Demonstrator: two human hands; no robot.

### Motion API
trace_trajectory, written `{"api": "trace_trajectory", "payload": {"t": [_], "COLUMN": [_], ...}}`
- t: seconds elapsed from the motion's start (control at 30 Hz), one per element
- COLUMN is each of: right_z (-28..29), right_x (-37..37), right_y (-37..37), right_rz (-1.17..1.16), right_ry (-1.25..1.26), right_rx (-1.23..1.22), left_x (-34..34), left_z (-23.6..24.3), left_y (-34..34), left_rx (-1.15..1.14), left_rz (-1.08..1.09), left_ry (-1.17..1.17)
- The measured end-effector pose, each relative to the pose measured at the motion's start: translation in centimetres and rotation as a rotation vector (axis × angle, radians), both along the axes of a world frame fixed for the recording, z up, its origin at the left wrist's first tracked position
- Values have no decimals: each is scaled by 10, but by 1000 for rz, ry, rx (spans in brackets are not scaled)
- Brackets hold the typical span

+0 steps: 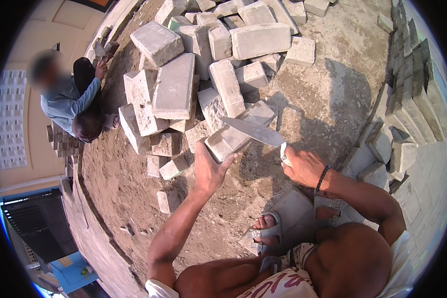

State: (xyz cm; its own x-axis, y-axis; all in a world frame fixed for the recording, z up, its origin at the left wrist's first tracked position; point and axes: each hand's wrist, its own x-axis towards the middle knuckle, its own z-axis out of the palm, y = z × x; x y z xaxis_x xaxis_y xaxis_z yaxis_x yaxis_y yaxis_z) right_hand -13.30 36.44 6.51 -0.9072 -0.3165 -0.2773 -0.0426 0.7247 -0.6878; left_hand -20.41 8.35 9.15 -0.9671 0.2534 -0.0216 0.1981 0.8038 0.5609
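The left hand (209,169) reaches forward on a nearly straight arm, palm turned away, fingers and thumb clamped around the near end of a grey concrete paving block (231,138). The block is lifted and tilted, its far end pointing back toward the heap. The right hand (303,166) comes in from the right with the elbow bent and the wrist cocked; it is closed around the handle of a mason's trowel (253,130), and a dark bead bracelet (322,178) sits on that wrist. The trowel's pointed steel blade lies flat across the top of the held block, tip toward the left, touching or just above it; which of the two I cannot tell.

Just beyond the hands rises a loose pile of paving blocks (174,87), stacked at odd angles, with a few broken pieces (169,201) scattered on the sandy ground (328,84) to the left of the left forearm. To the right of the pile the sand lies open up to a curved edge of laid paving blocks (412,104). Below the hands, the person's foot in a grey sandal (268,231) rests on a flat block (293,213). At the far left, well apart, another person (69,99) crouches beside the edge of the sand bed.
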Motion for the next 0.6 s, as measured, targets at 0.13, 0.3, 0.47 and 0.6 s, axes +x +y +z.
{"api": "trace_trajectory", "payload": {"t": [0.13,0.3,0.47,0.6], "right_z": [-33,-18,-27,28], "right_x": [-27,-17,4,-1], "right_y": [41,45,26,7], "right_rz": [-163,-249,-265,-214], "right_ry": [-59,-208,-135,-191], "right_rx": [144,96,-338,-337], "left_x": [12,34,50,49], "left_z": [-12,-33,-85,-96], "left_y": [-17,-31,-41,-52], "left_rx": [-10,-32,-309,-317], "left_rz": [76,165,205,67], "left_ry": [-52,-273,-385,-448]}}
